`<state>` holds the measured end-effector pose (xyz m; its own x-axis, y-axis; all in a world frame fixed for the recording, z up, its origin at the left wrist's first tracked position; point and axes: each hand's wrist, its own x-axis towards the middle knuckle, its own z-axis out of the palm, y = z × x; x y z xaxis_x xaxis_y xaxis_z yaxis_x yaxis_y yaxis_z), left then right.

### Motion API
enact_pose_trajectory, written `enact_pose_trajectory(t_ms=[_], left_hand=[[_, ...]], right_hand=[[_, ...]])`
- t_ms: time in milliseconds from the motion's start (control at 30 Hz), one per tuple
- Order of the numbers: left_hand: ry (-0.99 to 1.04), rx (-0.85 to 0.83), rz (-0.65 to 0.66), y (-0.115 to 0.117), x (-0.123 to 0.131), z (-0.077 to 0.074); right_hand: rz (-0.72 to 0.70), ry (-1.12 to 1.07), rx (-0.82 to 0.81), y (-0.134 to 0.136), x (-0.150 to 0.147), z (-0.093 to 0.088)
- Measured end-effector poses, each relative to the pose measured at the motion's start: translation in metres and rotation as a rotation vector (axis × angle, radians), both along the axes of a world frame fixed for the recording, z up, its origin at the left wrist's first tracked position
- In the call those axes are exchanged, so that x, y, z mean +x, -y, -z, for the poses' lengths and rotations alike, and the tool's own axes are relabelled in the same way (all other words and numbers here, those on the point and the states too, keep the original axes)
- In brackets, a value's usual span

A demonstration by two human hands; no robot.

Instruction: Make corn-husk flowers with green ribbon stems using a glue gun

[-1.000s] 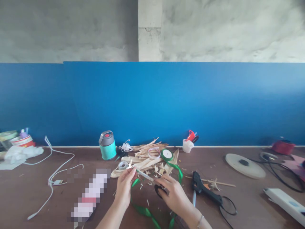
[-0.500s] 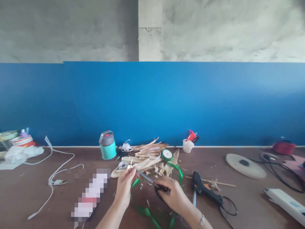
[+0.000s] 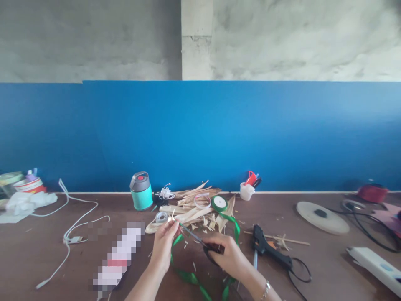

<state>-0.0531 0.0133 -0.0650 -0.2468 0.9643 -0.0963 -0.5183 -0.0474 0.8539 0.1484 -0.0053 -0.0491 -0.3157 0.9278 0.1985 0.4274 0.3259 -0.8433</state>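
Note:
My left hand (image 3: 164, 240) is closed in a pinch on a small pale piece of dried husk (image 3: 172, 216), whose pointed tips stick up past the fingertips. Scissors (image 3: 193, 235) are gripped by their dark handles in my right hand (image 3: 228, 256). Their blades point left, and the tips reach my left fingertips. A green ribbon (image 3: 188, 276) loops on the table below and between my hands, running up to its spool (image 3: 219, 203). Behind my hands lies a heap of dried husks (image 3: 196, 214) with cut scraps around it.
A black glue gun (image 3: 271, 248) lies to the right beside a thin stick (image 3: 297, 241). A clear tape roll (image 3: 161, 217), a teal jar (image 3: 142, 196) and a white cup of tools (image 3: 247, 191) stand farther back. White cables (image 3: 67, 225) and a pale lid (image 3: 322, 218) lie at the sides.
My right hand and the scissors have shifted very slightly, and the blades look a little narrower. My left hand keeps its pinch in the same place.

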Motion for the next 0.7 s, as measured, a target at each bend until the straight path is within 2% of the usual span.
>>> enact_pose_trajectory(t_ms=[367, 700], left_hand=[[0.077, 0.01, 0.04, 0.0015, 0.0016, -0.0043], [0.195, -0.062, 0.016, 0.0027, 0.006, -0.0073]], right_hand=[[0.014, -0.002, -0.022, -0.0003, 0.0004, 0.0011], [0.01, 0.04, 0.066, -0.0018, 0.0004, 0.0041]])
